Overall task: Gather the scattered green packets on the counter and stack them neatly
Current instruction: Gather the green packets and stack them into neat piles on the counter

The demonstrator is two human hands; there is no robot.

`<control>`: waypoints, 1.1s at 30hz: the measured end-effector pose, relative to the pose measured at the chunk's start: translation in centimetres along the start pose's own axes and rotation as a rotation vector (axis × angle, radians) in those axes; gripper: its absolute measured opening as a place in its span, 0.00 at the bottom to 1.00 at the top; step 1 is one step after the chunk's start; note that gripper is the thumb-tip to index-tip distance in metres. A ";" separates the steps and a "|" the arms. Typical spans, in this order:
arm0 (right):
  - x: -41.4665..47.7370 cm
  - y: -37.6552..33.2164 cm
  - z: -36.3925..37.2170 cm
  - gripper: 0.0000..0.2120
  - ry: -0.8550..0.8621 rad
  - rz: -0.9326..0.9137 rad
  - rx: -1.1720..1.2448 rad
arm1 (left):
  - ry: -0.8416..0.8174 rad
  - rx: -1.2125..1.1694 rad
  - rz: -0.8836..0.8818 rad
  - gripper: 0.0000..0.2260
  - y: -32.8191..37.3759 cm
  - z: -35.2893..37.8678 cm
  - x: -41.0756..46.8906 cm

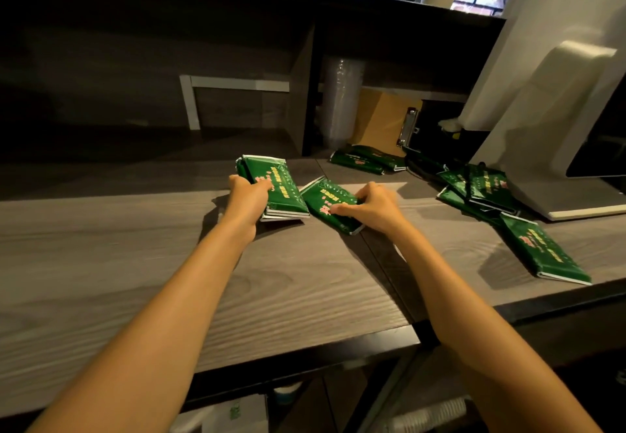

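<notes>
A stack of green packets point(277, 185) lies mid-counter, and my left hand point(249, 200) grips its left side with the thumb on top. Just right of the stack lies a single green packet point(327, 200), and my right hand point(374, 203) holds its right edge, fingers over its near end. More green packets lie scattered: a pair at the back point(367, 160), a loose heap point(479, 190) by the white machine, and one point(542, 251) near the right front edge.
The wood-grain counter point(135, 263) has a dark front edge. A white machine point(559, 110) stands at the right. A clipboard point(389, 120) and a sleeve of clear cups point(340, 100) lean in the back shelf. A dark divider point(306, 93) splits the shelf.
</notes>
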State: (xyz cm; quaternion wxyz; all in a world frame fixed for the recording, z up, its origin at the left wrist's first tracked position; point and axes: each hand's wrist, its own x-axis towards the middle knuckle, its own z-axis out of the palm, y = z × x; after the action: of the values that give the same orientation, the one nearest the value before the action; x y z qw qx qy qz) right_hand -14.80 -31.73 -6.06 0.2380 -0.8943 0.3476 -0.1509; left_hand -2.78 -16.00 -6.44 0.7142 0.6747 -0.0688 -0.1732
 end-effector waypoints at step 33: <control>-3.7 -2.3 -0.3 0.19 -0.099 -0.211 0.357 | -0.158 -0.018 0.041 0.20 0.0 1.5 -4.2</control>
State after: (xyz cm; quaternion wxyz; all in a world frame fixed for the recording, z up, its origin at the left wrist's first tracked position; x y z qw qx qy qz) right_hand -16.31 -27.80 -4.99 0.3921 -0.8758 0.2079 -0.1900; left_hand -7.15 -16.00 -5.78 0.7159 0.6510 -0.1372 -0.2118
